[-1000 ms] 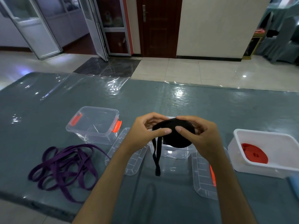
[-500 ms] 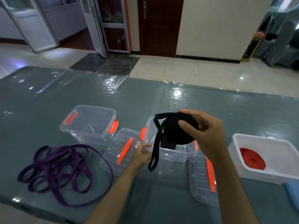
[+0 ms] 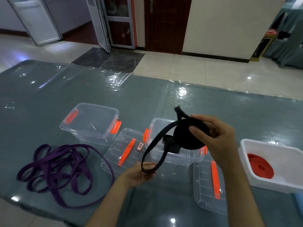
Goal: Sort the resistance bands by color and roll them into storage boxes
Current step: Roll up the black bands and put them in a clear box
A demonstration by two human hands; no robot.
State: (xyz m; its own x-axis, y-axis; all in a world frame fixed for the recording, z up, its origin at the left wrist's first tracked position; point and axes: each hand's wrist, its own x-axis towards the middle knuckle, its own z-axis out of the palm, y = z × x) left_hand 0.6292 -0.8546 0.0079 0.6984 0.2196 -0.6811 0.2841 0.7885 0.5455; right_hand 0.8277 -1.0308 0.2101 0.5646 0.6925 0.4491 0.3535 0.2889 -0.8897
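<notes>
overhead, right hand (image 3: 219, 138) gripping black band roll (image 3: 188, 138), left hand (image 3: 139, 172) holding its tail
</notes>
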